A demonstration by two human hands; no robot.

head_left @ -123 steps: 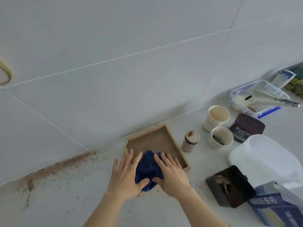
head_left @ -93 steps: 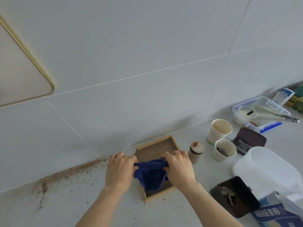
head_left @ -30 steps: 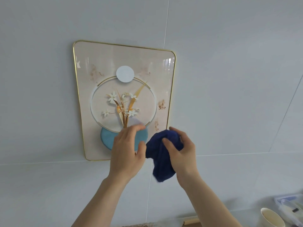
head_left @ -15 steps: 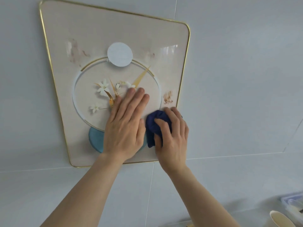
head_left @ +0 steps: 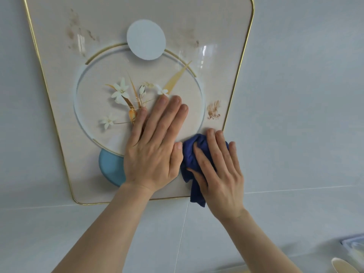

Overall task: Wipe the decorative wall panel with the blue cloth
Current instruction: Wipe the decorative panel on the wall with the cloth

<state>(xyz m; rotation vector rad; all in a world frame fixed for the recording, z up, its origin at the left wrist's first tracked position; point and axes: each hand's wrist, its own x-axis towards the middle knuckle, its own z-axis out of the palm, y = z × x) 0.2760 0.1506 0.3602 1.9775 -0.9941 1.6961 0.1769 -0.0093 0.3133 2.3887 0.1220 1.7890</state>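
The decorative wall panel (head_left: 65, 99) hangs on the tiled wall: beige, gold-edged, with a ring, white flowers and a blue disc. Brown smears mark it near the right edge (head_left: 213, 112) and at the upper left (head_left: 76, 34). My left hand (head_left: 155, 146) lies flat on the panel, fingers together, holding nothing. My right hand (head_left: 218, 170) presses the bunched blue cloth (head_left: 190, 154) against the panel's lower right corner. A tail of the cloth hangs below the panel's bottom edge.
Grey-white wall tiles (head_left: 295, 95) surround the panel. At the bottom right corner the rim of a paper cup (head_left: 342, 265) and a corner of a clear plastic box (head_left: 354, 245) peek in above the counter.
The view has come closer to the panel. My right hand with the cloth has slid right, toward the panel's right edge. My left hand stays flat on the panel.
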